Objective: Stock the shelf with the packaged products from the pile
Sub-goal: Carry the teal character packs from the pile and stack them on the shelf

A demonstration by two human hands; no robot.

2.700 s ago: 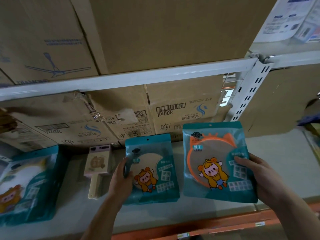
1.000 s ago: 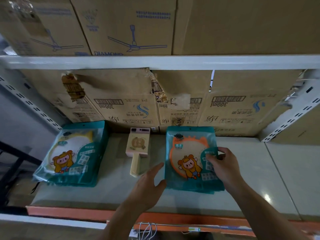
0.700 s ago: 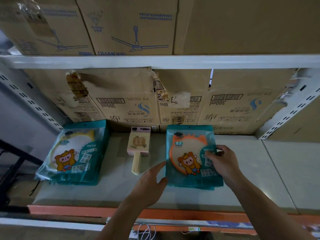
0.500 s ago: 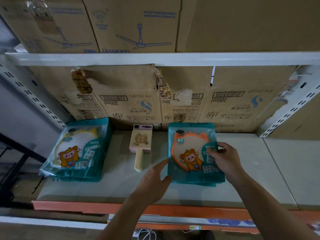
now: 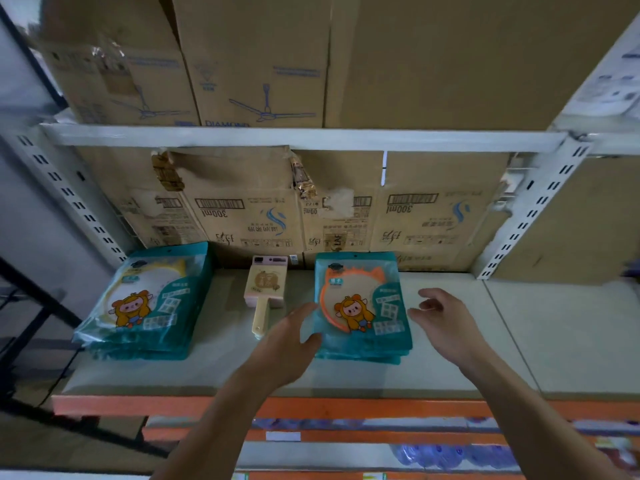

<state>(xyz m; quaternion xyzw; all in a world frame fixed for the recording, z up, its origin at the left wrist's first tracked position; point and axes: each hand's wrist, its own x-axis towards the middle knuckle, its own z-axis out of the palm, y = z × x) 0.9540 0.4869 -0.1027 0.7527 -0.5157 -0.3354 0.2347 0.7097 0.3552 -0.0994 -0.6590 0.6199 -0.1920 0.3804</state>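
Left hand (image 5: 287, 341) lying open, fingers straight, touching the packs (image 5: 360, 306) on the shelf (image 5: 214, 358), right hand (image 5: 446, 323) hovering relaxed, holding nothing, just beside them

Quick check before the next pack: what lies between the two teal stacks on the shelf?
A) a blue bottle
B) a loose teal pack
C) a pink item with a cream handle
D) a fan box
C: the pink handled item lies flat between the yellow-ring stack and the orange-ring stack, touching neither.
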